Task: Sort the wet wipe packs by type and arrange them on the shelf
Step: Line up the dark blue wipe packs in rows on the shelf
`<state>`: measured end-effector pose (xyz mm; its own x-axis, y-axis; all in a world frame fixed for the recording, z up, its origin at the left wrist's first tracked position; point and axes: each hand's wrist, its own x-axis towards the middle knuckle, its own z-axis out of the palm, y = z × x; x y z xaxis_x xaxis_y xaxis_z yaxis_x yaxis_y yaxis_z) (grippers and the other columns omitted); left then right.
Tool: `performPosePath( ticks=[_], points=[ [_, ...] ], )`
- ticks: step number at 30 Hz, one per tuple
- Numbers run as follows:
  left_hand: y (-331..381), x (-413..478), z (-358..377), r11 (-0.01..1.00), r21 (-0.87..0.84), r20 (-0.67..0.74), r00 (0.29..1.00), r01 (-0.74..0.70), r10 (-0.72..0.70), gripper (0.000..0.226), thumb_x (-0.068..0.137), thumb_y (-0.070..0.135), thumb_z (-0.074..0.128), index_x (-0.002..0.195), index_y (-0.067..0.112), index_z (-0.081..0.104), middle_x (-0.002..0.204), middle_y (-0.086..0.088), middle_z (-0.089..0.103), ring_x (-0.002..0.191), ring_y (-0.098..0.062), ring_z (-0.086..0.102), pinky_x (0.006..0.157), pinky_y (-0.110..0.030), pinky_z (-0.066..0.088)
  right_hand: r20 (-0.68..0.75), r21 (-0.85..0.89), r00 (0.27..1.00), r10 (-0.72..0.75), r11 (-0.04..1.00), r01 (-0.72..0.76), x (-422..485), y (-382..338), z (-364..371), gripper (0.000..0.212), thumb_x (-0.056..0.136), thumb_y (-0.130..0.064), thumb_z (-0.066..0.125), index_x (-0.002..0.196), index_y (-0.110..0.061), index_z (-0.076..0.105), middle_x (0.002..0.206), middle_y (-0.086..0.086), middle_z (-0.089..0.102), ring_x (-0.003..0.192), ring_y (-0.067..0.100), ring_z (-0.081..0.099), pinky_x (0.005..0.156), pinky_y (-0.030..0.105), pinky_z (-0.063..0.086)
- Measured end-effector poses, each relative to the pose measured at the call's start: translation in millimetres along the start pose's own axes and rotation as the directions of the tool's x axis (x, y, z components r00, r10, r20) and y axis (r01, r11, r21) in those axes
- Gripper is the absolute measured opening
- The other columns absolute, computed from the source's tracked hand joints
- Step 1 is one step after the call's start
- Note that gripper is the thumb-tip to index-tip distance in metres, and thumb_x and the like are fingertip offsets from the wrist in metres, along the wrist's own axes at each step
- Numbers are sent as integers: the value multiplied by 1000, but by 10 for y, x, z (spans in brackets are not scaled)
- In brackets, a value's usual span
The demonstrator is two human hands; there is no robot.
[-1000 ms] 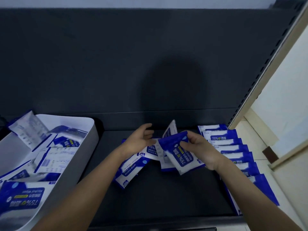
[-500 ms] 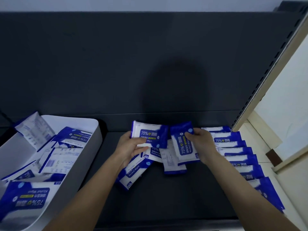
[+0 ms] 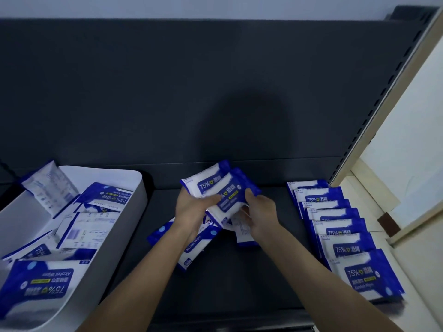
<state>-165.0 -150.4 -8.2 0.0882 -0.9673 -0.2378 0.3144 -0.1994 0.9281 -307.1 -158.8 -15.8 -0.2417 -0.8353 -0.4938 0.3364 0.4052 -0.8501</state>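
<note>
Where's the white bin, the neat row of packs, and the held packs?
white bin (image 3: 124, 236), head view, right wall
row of packs (image 3: 345, 249), head view, one blue label
held packs (image 3: 227, 194), head view, front label

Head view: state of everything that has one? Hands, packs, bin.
left hand, grips the held packs from the left.
right hand, pinches the same packs from the right.
held packs, two alcohol wipe packs stacked, fronts up, above the shelf.
row of packs, overlapping, fronts up, at the shelf's right end.
loose packs, lying on the shelf under the hands.
white bin, open, holds jumbled packs.
</note>
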Motion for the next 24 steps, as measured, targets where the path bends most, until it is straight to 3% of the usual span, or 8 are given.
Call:
performPosePath(
  ticks=[2,4,6,8,10,17,20,24],
  points=[
    [44,46,-109,988,145,-124,990,-48,67,42,73,-5,77,107,13,60,99,-8,73,88,-24,71,77,-45,59,105,-472,969,-223,847,246,47,92,-139,35,89,-46,57,93,-12,59,98,7,66,88,20,62,84,38,50],
    [78,101,-218,961,270,-222,967,-64,126,41,73,1,78,105,13,55,97,-5,71,86,-23,70,78,-46,58,282,-842,916,-285,384,379,131,232,-303,68,68,-71,54,110,-17,56,108,-1,57,105,21,54,91,34,41],
    [82,120,-290,946,320,-267,953,-55,146,37,77,7,77,102,15,51,97,-5,68,86,-24,69,79,-48,58,355,-918,906,-230,94,384,184,348,-401,81,61,-70,61,122,-17,47,117,2,51,111,25,47,90,34,37],
    [56,109,-321,946,318,-271,951,-57,148,30,81,11,75,96,18,49,97,-5,68,85,-24,69,77,-47,58,417,-906,878,-236,-22,424,187,355,-443,58,71,-44,69,115,-13,48,114,7,56,104,26,52,79,28,37],
    [35,83,-327,943,325,-271,949,-68,162,24,84,14,72,91,20,50,98,-6,68,82,-22,69,72,-41,58,427,-887,856,-293,49,459,150,227,-452,32,79,-21,63,105,-6,55,104,9,62,94,25,59,68,24,36],
    [70,27,-335,965,261,-133,991,38,-3,22,88,21,68,105,8,61,96,-14,73,84,-31,72,76,-49,58,195,-577,973,-121,788,213,181,-308,-642,14,76,4,67,89,1,63,84,18,65,67,25,58,53,28,46],
    [73,29,-251,960,266,-94,993,89,-67,25,88,19,68,107,5,62,95,-16,74,85,-33,72,78,-52,58,224,-410,975,2,908,93,159,-449,-744,12,85,4,61,97,3,64,87,21,70,70,29,66,66,38,56],
    [-43,20,-93,949,283,-79,989,143,-125,23,86,19,69,103,5,62,92,-16,74,83,-33,72,78,-54,57,215,-348,972,-98,922,171,193,-586,-764,9,90,-1,60,98,-2,63,91,17,71,77,28,68,79,46,56]
  ],
)
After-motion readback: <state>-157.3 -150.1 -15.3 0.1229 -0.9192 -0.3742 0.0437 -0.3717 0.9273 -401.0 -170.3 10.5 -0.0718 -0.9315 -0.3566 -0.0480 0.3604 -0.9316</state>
